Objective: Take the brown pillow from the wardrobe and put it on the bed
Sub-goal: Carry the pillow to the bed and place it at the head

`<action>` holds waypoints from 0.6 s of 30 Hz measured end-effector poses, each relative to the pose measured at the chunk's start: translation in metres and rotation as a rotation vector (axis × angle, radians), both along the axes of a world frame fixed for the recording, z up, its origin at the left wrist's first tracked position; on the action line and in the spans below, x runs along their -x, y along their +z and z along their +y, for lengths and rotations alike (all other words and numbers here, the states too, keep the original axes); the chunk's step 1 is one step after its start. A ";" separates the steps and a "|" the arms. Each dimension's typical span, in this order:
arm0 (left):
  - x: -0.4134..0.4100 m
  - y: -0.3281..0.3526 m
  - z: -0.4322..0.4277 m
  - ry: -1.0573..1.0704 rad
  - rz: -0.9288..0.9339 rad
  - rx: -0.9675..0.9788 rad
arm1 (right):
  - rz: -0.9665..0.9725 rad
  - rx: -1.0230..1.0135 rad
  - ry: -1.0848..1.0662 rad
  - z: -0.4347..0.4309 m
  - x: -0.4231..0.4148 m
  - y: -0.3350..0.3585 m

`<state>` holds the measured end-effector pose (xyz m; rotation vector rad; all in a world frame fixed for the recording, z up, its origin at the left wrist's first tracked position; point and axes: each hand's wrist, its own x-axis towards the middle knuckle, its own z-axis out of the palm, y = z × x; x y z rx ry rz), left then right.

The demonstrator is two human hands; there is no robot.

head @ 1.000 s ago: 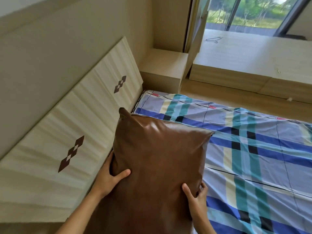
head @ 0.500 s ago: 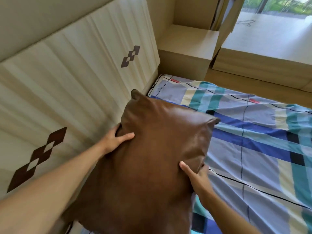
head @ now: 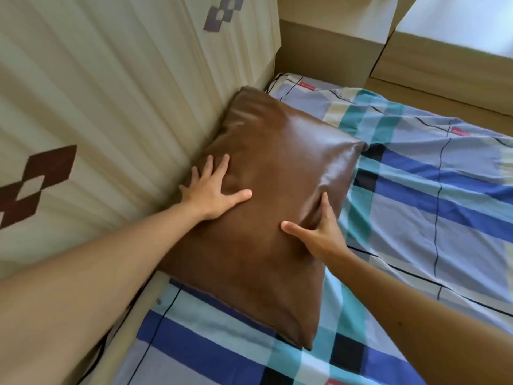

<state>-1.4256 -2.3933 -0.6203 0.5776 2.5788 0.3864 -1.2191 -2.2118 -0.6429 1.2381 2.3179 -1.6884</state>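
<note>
The brown leather-look pillow [head: 272, 168] lies flat on the bed [head: 433, 195], its long left edge against the headboard. My left hand [head: 213, 190] rests flat on the pillow's left side, fingers spread, gripping nothing. My right hand [head: 319, 229] is on the pillow's right side, thumb spread across the top and fingers pressed into the surface near the edge. The bed wears a checked sheet in blue, teal and cream.
A cream ribbed headboard [head: 116, 101] with dark diamond motifs runs along the left. A wooden bedside cabinet [head: 327, 51] stands past the bed's far corner, and a low wooden platform [head: 449, 59] lies at the top right.
The pillow has gone from held upright in both hands to lying flat on the bed against the headboard. Both hands have moved from its edges onto its top face.
</note>
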 end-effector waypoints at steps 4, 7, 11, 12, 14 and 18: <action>0.020 0.000 0.001 -0.050 -0.058 0.045 | -0.042 -0.178 0.005 -0.011 0.008 -0.006; 0.020 0.001 0.004 -0.028 -0.057 0.105 | -0.184 -0.234 0.062 -0.010 0.020 -0.005; -0.004 0.011 0.014 0.044 -0.011 0.183 | -0.287 -0.245 0.137 -0.002 0.019 0.006; -0.013 0.014 0.015 0.051 0.018 0.199 | -0.305 -0.252 0.155 -0.002 0.018 0.011; -0.033 0.017 0.013 0.049 0.064 0.212 | -0.315 -0.257 0.197 0.001 0.013 0.019; -0.077 0.025 -0.003 0.010 0.100 0.217 | -0.261 -0.331 0.288 0.003 -0.004 0.046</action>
